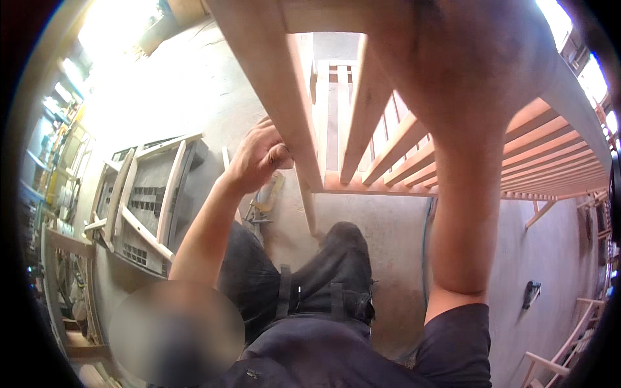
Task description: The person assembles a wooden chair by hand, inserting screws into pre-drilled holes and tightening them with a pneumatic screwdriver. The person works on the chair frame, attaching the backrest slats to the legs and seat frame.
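A slatted wooden frame [297, 97] of pale, bare timber rises close in front of me. Its slats run away to the right, joined by a lower rail. My left hand [259, 157] is closed at the frame's left post, the thumb bent against the wood and the fingers partly behind it. Very near the camera, my right hand [462, 55] reaches up over the upper part of the frame. It is large and blurred, and its fingers cannot be made out.
Left on the floor sits a dark crate-like stand [145, 200] with wooden frame pieces on it. Another slatted wooden piece [337, 81] stands beyond the slats. A small black object [531, 294] lies on the floor at right, with wooden frames [569, 349] near the lower right edge.
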{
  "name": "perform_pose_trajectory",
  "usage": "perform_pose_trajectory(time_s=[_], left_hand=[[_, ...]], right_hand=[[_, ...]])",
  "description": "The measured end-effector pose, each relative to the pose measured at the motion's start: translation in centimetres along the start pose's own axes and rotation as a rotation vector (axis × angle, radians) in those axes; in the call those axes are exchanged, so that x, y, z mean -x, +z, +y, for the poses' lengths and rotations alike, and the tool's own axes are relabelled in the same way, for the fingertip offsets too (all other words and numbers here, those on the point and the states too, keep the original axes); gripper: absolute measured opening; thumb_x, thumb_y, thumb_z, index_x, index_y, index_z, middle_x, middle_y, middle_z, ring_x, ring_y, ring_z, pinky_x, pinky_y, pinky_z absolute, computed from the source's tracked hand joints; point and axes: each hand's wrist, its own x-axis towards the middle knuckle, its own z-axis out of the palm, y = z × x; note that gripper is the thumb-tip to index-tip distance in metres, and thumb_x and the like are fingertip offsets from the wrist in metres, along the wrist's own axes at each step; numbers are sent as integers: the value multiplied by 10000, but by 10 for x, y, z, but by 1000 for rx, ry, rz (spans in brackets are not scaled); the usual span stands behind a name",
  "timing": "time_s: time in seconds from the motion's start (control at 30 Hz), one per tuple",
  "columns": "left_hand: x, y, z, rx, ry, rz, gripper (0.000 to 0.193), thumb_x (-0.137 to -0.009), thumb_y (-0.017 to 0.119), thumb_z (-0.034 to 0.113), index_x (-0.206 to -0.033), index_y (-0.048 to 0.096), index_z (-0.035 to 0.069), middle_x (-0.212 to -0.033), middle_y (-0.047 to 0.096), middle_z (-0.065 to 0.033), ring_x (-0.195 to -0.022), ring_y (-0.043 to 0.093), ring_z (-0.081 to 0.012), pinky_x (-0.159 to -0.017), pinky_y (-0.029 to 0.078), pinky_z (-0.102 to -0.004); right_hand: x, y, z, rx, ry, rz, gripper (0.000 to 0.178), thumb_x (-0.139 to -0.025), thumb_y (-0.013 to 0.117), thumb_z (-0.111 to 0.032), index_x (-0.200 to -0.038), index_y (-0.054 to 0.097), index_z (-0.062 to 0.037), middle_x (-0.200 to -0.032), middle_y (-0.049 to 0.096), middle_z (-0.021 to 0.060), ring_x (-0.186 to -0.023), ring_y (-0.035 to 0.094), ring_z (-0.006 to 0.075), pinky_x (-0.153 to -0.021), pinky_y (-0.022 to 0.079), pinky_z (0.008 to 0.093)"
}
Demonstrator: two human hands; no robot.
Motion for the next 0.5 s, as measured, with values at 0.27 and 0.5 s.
perform_pose_trajectory(time_s=[0.27,0.5], left_hand=[[16,9,15,-50,-199,15,908,-852,442,806,-1230,620,0,-1223,642,-149,-1238,559,-296,-1046,436,-440],[0,11,17,-237,-204,23,503,-808,830,281,-1202,624,48,-1224,632,-122,-1172,599,-247,-902,556,-375]], right_hand=[[23,47,-19,-200,10,-198,191,-883,658,-155,-1057,694,-84,-928,707,114,-800,696,243,-667,543,341],[35,60,-14,-307,-9,-435,235,-882,654,-147,-1106,682,-84,-954,708,113,-811,696,242,-665,542,340]])
